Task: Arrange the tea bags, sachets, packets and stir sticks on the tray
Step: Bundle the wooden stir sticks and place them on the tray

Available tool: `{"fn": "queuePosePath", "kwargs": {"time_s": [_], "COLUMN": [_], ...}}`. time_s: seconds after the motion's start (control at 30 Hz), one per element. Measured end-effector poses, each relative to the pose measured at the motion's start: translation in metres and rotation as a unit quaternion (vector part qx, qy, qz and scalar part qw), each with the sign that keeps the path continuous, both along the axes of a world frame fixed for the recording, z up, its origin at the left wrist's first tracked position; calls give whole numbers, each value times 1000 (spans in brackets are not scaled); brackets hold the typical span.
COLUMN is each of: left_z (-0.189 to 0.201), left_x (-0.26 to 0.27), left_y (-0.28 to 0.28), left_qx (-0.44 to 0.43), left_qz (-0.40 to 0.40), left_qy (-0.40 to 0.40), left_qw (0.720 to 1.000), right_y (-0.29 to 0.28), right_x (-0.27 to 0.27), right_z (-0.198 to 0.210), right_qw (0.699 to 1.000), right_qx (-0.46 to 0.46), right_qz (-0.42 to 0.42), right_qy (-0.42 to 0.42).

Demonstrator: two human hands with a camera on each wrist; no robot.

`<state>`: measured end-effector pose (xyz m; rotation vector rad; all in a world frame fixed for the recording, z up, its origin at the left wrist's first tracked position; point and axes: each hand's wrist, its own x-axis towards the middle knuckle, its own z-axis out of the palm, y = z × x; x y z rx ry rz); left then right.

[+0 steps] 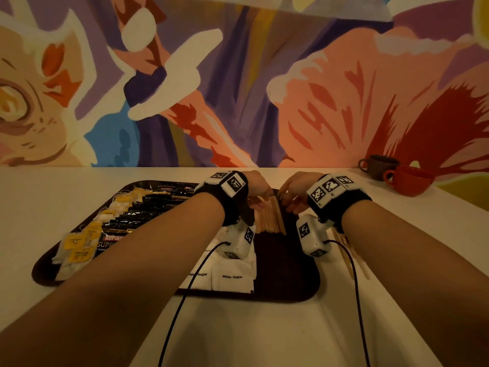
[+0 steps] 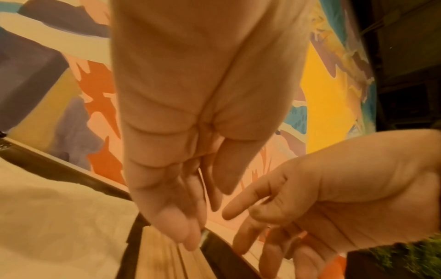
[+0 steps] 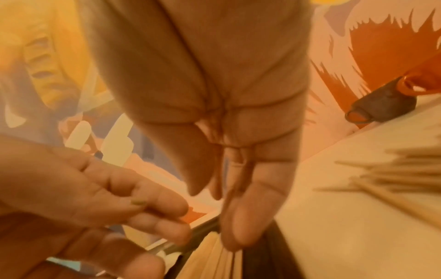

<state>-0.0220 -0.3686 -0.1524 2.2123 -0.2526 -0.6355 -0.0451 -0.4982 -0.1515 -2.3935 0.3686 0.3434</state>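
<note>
Stir sticks are being squared up at the far right of the tray, left hand and right hand flanking with loosely extended fingers, nothing gripped; ends should be nudged flush gently, loose sticks fetched from the right

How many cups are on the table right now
2. A dark brown cup stands at the far right of the table by the wall; a red cup sits just in front of it, overlapping it. None looks hidden.
</note>
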Motion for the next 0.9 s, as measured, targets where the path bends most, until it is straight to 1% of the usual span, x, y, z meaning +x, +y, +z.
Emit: {"fn": "queuePosePath", "kwargs": {"time_s": [0.07,0.1,0.17,0.23,0.37,0.47,0.57,0.67,0.8,0.9], "left_z": [1,2,5,3,-1,-2,-5,-5,-6,-8], "left_x": [-3,-8,-26,-39,-57,-65,-72,-75,-70,-70], "left_y": [-9,-13,-21,-30,-49,-60,-71,-76,-79,-80], "left_qx": [-52,-65,-90,-112,-117,-126,-133,-139,-163,-173], "left_qz": [-10,-18,-25,-32,-55,-55,-37,-23,0,17], "left_qy": [-7,-4,23,51,125,168,204,189,200,202], "left_qw": [999,998,995,992,984,976,969,972,966,964], "right_y": [-9,-14,-28,-47,-85,-101,-101,-100,-97,-92], "right_x": [-12,-20,-35,-46,-65,-73,-75,-72,-67,-62], "right_z": [5,7,7,4,-6,-14,-17,-15,-14,-18], "right_qw": [998,996,993,994,986,981,986,989,987,990], "right_qx": [42,53,63,30,-81,-112,-85,-46,-54,-13], "right_qz": [-17,-24,-46,-71,-133,-150,-138,-139,-141,-132], "right_qy": [-46,-66,-86,-72,-51,-40,-27,-28,-55,-56]}}
